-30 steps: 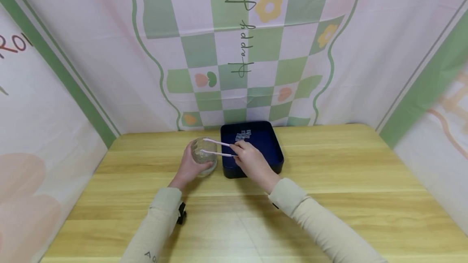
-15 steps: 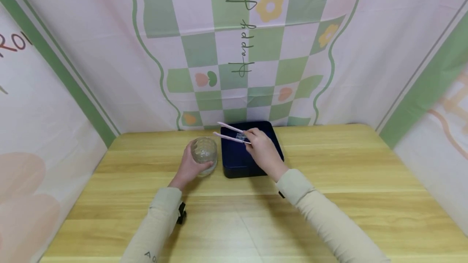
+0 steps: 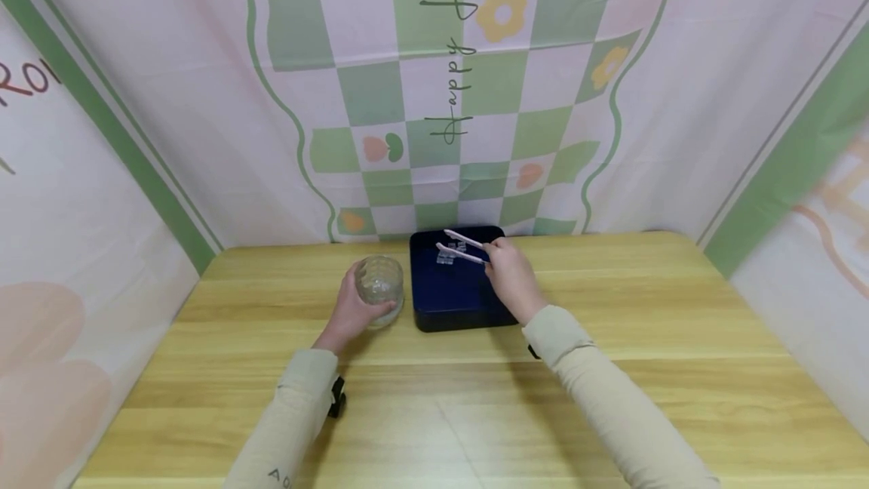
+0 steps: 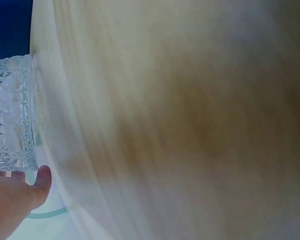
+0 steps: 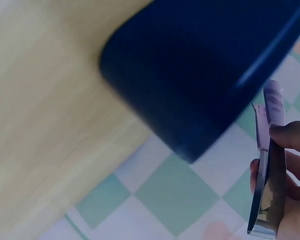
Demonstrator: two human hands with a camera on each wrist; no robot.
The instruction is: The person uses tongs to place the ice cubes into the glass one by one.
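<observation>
My left hand (image 3: 354,308) grips a clear patterned glass jar (image 3: 380,281) that stands on the table, its fingers and thumb round the side. The left wrist view shows the cut-glass surface of the jar (image 4: 10,115) beside the thumb. Pinched in my right hand (image 3: 514,278) is a pair of tongs (image 3: 462,253) with pale pink tips and a metal body (image 5: 267,195). The tongs' tips stand apart over a dark blue tray (image 3: 455,300), with nothing seen between them. Small clear pieces (image 3: 446,255), too small to identify, lie near the tray's back left.
The tray stands right of the jar, near the back of the wooden table (image 3: 421,413). Behind it hangs a patterned cloth backdrop (image 3: 434,96), with more cloth at both sides.
The tongs have moved right, from over the jar to over the tray, carried by my right hand. My left hand and the jar have stayed in place.
</observation>
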